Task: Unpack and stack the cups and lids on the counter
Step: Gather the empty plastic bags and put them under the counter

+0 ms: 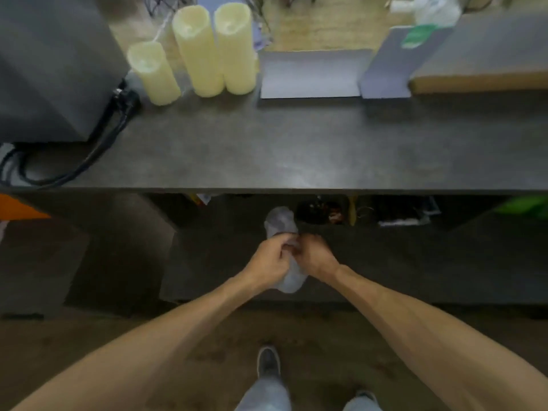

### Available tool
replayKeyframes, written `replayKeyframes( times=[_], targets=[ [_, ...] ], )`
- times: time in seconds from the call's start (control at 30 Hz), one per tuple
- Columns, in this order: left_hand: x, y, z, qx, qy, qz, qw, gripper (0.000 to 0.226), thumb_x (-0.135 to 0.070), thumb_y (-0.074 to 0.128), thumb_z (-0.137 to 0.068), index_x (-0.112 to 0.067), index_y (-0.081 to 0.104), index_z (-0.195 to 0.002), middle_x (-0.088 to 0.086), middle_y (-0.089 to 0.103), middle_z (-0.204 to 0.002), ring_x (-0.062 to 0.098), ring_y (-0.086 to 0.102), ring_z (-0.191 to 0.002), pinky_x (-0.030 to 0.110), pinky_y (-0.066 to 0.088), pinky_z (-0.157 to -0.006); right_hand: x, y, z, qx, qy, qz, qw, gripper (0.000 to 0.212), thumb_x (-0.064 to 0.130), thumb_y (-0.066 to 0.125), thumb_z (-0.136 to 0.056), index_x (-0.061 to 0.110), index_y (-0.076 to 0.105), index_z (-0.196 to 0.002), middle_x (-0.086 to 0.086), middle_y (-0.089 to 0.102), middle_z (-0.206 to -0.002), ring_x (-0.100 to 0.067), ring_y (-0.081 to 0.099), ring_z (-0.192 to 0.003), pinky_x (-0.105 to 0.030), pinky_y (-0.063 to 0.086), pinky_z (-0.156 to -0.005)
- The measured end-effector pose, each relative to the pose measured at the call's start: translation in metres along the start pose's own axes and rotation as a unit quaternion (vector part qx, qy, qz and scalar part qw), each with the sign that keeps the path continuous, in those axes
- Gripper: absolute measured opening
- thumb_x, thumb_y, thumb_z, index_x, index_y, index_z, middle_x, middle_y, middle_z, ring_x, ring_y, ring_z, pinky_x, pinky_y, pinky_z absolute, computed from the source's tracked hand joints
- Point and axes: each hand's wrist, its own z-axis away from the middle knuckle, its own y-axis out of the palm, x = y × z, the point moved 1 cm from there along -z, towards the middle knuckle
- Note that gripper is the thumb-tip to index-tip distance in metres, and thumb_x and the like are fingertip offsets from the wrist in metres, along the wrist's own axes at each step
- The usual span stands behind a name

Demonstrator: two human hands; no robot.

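Both hands meet below the front edge of the counter (296, 155), at about 6 o'clock from its middle, working on a pale, see-through plastic sleeve (280, 222) that seems to hold a stack of cups or lids; blur hides which. The sleeve hangs in the air in front of the body, above the floor, one end poking up toward 12 o'clock past the knuckles and the other bulging out below the wrists.

The risk is plain: nothing is under that sleeve but the floor. If the plastic tears open suddenly, or the pull runs crooked, the contents could slide out the lower end and scatter by the shoe (268, 361). Opening it over the counter would be safer. A hard squeeze could also crush thin cups inside.

The left hand (268, 259) curls round the sleeve from 9 o'clock, fingers folded in, its grip closed on the plastic. The right hand (315, 255) comes in from 3 o'clock, knuckles up, fingers tucked and seemingly pinching the wrap, though its fingertips are hidden. Both forearms reach forward and angle inward.

On the counter at 11 o'clock stand three wrapped pale-yellow stacks (204, 51), upright and close together.
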Motion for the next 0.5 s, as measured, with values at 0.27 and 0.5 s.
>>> replayKeyframes(
  times=[0.27,0.5],
  targets=[
    [-0.105,0.177,-0.027,0.129,0.143,-0.325,0.926,0.085,-0.037,0.068,-0.089,-0.040,0.012,-0.153,0.003,0.021,-0.157,0.027,0.034,-0.142,0.055,0.034,-0.115,-0.177,-0.077,0.145,-0.135,0.067,-0.160,0.975,0.011,0.023,0.064,-0.095,0.033,0.065,-0.101,0.010,0.070,-0.096,-0.001,0.069,-0.091,-0.036,0.061,-0.085],
    [-0.226,0.384,-0.021,0.194,0.112,-0.201,0.954,0.028,-0.021,0.066,-0.093,-0.024,0.056,-0.119,0.001,0.066,-0.105,0.016,0.066,-0.098,0.031,0.054,-0.085,-0.340,-0.129,0.300,-0.249,0.095,-0.173,0.948,0.028,0.020,0.061,-0.097,0.031,0.046,-0.119,0.006,0.054,-0.121,-0.007,0.060,-0.104,-0.031,0.055,-0.093]
  ],
)
